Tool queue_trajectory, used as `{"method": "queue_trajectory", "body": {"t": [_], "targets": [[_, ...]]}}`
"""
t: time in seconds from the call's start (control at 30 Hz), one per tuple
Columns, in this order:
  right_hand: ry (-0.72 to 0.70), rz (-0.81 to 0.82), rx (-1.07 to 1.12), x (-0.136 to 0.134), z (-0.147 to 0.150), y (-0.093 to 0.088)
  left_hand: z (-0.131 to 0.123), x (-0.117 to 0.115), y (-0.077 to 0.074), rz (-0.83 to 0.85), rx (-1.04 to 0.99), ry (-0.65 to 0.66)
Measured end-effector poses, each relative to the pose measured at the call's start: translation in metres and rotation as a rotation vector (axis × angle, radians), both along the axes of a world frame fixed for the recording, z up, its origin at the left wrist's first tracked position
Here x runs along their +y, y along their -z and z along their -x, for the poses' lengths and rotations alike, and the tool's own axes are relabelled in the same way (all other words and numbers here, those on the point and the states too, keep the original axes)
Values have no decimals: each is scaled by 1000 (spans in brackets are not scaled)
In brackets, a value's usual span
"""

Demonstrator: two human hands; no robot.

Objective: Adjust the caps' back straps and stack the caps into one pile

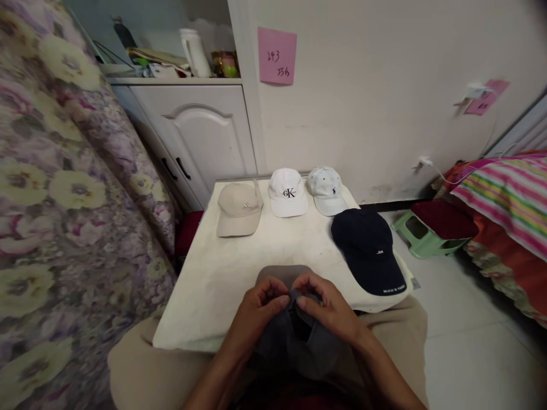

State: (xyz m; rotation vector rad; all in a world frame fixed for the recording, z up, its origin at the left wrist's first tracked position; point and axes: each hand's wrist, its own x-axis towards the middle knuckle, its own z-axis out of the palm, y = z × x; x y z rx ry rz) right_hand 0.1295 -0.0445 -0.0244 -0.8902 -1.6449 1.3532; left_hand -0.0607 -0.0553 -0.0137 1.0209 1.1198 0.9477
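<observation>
One dark-grey fabric cap (316, 356) pinched between the fingers

Cap position: at the table's near edge, over the lap; brim beyond the fingertips, dark opening just nearer than them.
Left hand (265, 299): thumb and fingertips narrow, on the cap's upper edge.
Right hand (327, 307): likewise narrow, just beside the left; the exact part gripped is partly hidden.
Support, around and beyond the fingers: table with a cream-white cloth cover (213, 290).
Right of the fingers, slightly beyond: navy cloth cap (363, 245), brim lettered.
Farther beyond, left to right: beige cap with small logo (239, 208), white cap with black letters (288, 193), pale-blue cap with dark emblem (327, 191).
Far left of the fingers: purple floral fabric curtain (64, 228).
</observation>
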Motion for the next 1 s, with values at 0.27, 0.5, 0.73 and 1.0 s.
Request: {"method": "queue_trajectory", "body": {"t": [0.27, 0.5, 0.73, 1.0], "targets": [[65, -125, -107, -1, 4, -2, 0, -1, 2, -8, -10, -8], [180, -24, -6, 3, 6, 1, -1, -3, 3, 17, -30, -21], [-58, 127, 35, 3, -9, -1, 2, -2, 0, 56, -133, -42], [108, 226, 5, 8, -18, 12, 13, -2, -8, 89, -328, -46]]}}
